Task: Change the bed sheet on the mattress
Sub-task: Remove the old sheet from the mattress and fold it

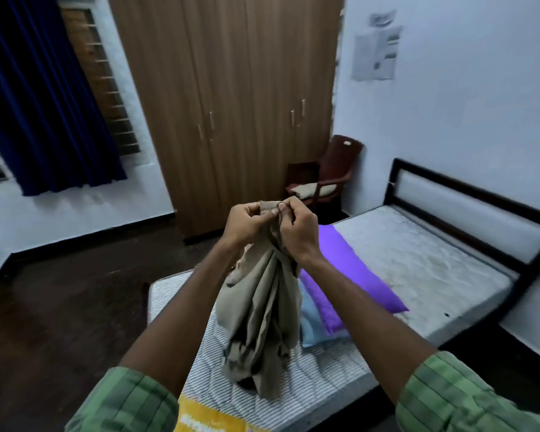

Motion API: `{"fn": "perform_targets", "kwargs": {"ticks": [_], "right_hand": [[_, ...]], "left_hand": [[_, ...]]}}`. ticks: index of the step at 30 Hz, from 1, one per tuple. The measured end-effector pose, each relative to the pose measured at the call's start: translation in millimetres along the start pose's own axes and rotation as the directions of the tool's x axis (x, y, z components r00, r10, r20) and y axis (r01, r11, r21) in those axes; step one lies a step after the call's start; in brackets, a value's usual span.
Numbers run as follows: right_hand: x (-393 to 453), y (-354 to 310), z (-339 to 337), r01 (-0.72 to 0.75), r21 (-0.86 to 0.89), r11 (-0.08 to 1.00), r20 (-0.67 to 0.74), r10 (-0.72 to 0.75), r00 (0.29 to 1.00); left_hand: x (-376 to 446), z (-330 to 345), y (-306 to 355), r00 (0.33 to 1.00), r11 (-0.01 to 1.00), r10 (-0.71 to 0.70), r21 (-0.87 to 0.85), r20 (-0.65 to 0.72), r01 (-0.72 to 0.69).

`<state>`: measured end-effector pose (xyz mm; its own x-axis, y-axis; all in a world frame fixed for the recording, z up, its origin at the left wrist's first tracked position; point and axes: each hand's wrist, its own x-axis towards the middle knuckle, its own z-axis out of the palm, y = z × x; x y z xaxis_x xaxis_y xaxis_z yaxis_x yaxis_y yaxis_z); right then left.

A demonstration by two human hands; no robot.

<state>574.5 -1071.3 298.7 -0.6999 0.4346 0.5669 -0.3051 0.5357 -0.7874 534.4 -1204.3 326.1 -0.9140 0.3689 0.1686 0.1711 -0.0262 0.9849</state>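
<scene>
Frame centre: my left hand and right hand both pinch the top edge of the beige sheet, hunting a corner; it hangs bunched over the bare mattress.

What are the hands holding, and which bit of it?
Both hands, left hand and right hand, pinch the top edge of a bunched beige bed sheet. The rest hangs down onto the mattress.
</scene>
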Motion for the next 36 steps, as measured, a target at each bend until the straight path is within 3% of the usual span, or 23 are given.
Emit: {"fn": "perform_targets", "kwargs": {"ticks": [3,10,16,21,28,36], "right_hand": [[-13.3,4.7,-75.7,-0.011,-0.071,0.997,-0.093,0.004,0.996],[-70.9,10.8,-266.8,-0.122,-0.208,0.97,-0.289,0.059,0.956],[-122.4,-12.7,-408.5,-0.205,-0.233,0.951,-0.347,0.116,0.931],[-154.8,-46.8,-505.9,-0.225,-0.391,0.892,-0.273,0.121,0.954],[-202.9,-110.2,-626.4,-0.38,-0.615,0.691,-0.457,0.081,0.886],[-242.6,-176.2,-703.8,-0.577,-0.718,0.389,-0.608,0.053,0.792]], "left_hand": [[-21.3,74.4,15.8,0.996,0.994,-0.064,-0.084,0.054,0.068],[-100.5,257.9,46.6,0.968,0.987,0.155,-0.081,0.199,-0.142],[-165.8,369.2,66.8,0.93,0.978,0.167,-0.176,0.327,-0.114],[-201.8,438.2,95.0,0.83,0.965,0.261,-0.167,0.493,-0.204],[-265.4,537.7,159.1,0.617,0.916,0.397,-0.247,0.68,-0.317],[-323.6,615.4,197.6,0.48,0.932,0.363,-0.312,0.798,-0.185]]}}
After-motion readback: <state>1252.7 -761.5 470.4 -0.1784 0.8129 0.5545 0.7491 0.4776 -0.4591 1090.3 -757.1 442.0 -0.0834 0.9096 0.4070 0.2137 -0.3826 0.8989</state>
